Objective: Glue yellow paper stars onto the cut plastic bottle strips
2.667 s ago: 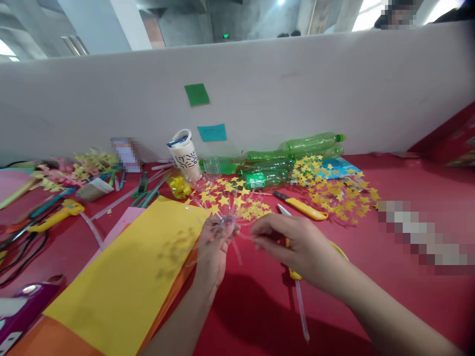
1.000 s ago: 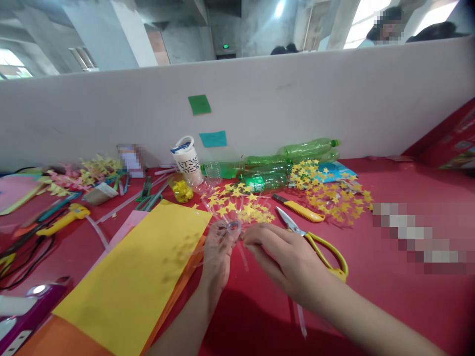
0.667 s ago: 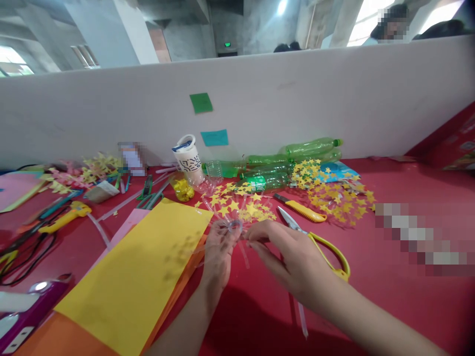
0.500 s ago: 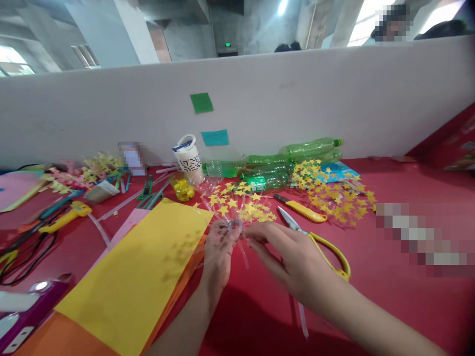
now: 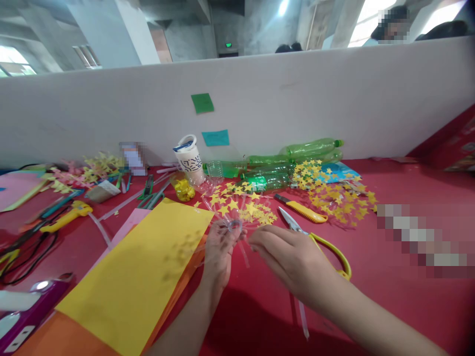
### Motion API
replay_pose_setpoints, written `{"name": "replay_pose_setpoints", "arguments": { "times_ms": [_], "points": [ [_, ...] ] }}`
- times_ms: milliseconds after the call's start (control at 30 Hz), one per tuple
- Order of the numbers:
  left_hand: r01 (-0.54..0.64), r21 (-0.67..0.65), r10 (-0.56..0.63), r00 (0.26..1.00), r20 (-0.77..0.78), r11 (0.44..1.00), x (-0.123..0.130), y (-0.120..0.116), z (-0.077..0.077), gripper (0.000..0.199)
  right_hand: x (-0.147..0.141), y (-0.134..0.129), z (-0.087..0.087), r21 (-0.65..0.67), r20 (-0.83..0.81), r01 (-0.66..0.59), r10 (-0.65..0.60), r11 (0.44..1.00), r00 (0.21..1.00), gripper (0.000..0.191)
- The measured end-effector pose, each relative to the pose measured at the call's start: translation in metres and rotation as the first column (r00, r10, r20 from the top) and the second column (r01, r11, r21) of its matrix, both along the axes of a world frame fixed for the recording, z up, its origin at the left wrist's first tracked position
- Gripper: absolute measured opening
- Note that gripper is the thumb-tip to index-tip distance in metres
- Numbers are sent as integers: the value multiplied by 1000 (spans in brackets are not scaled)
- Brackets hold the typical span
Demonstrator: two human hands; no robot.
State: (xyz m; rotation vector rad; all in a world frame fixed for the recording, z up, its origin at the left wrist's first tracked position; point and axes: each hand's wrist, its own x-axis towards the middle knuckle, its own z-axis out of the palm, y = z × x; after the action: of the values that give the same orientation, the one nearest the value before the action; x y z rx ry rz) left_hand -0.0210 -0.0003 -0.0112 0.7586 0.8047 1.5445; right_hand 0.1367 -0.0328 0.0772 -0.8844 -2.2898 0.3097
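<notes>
My left hand (image 5: 220, 244) holds a clear plastic bottle neck (image 5: 234, 226), its ring facing me. Clear strips spread out from it, with yellow paper stars (image 5: 232, 204) at the far ends. Just to the right, my right hand (image 5: 285, 249) is near the neck but apart from it, its fingers pressed together; whether anything small is between the fingertips is hidden. Yellow-handled scissors (image 5: 334, 247) lie partly under my right hand, blades open. A yellow box cutter (image 5: 306, 211) rests beyond them.
Yellow paper (image 5: 139, 277) lies over orange sheets on the left. Green bottles (image 5: 313, 147), a white cup (image 5: 188, 160) and more stars (image 5: 337, 198) stand or lie along the partition (image 5: 260, 109). A yellow glue gun (image 5: 70, 215) and a purple power strip (image 5: 40, 311) are at far left.
My right hand has drawn slightly back to the right, away from the bottle neck. My left hand keeps its hold in nearly the same place.
</notes>
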Motion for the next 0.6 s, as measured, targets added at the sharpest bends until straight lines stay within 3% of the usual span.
{"name": "replay_pose_setpoints", "arguments": {
  "times_ms": [267, 600],
  "points": [
    [1, 28, -2, 1000, 15, 1000, 0, -2, 3, 23, -1, 0, 3, -15, -87, 4, -6, 1000, 996, 18],
    [-13, 11, 13, 1000, -12, 1000, 0, -1, 2, 21, 0, 0, 7, -28, -107, 52, -54, 998, 993, 34]
  ]
}}
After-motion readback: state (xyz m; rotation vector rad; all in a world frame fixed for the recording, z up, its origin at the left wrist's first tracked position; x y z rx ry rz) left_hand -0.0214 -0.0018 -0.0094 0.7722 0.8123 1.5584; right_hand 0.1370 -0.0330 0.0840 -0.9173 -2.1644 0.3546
